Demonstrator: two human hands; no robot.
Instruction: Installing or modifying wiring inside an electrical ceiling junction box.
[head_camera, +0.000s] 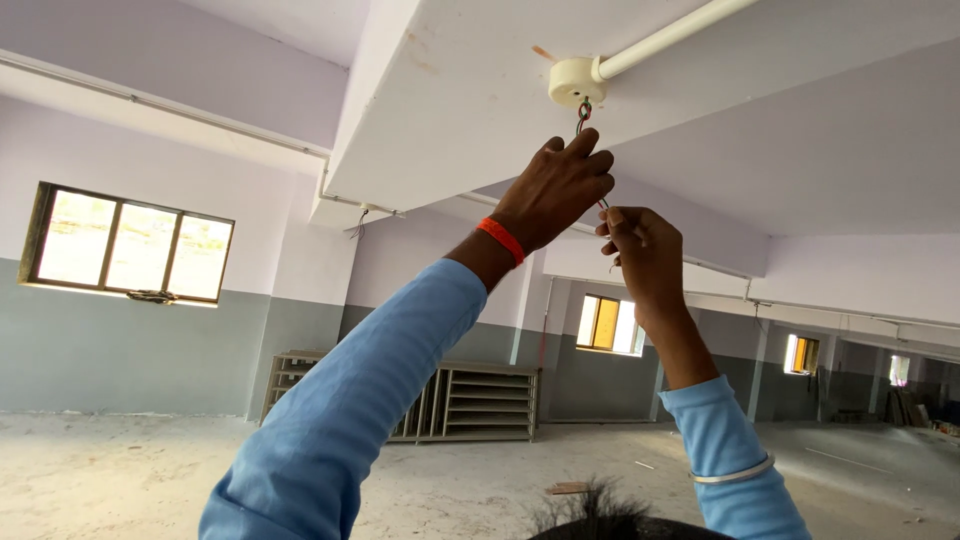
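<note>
Wires: thin twisted red and dark wires (584, 114) hanging from the round cream ceiling junction box (575, 81) on the underside of the white concrete beam (470, 110); lower end lost behind the fingers.
Left hand: left hand (556, 190) raised just beneath the box, fingers curled together around the wires, tips touching them right below the outlet; grip clamped on the wires.
Right hand: right hand (645, 255) just beside and lower than the left, fingers pinched together on a thin strand; cannot tell whether the strand is the same wires.
Wrists: orange band (500, 240) on the left wrist; silver metal bangle (735, 474) over the right light-blue sleeve (725, 450).
Conduit: white round plastic pipe (670, 35) running from the box up to the right along the ceiling.
Walls: lilac above, grey below; barred window (128, 243) at the left, smaller windows (605, 323) farther back.
Racks: low slatted grey racks (470, 400) against the far wall.
Floor: dusty bare concrete floor (120, 470), well below the hands.
Foreground: dark hair at the bottom edge, between the arms.
</note>
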